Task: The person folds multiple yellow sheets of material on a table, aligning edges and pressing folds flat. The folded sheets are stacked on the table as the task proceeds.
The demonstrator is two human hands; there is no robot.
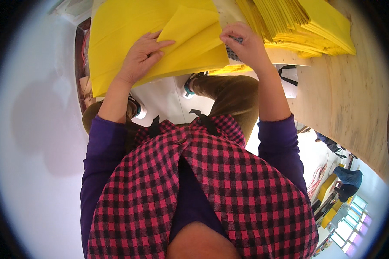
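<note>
A large yellow sheet [121, 30], thin like cloth, lies spread before me, with a loose flap [190, 28] folded up in a crease across its right part. My left hand [145, 56] rests on the sheet beside this flap, its fingers apart and nothing gripped in them. At the sheet's right edge, my right hand [242, 41] is closed in a pinch, thumb against fingers, at the border of the flap. A patterned grey thing [233, 51] shows partly under the right hand; its kind is hidden.
Stacks of folded yellow sheets [285, 21] lie to the right on a wooden table [333, 82]. A white bag with a black handle [288, 80] is beneath the table edge. A brown box [85, 86] stands at the left, next to a white wall [34, 129].
</note>
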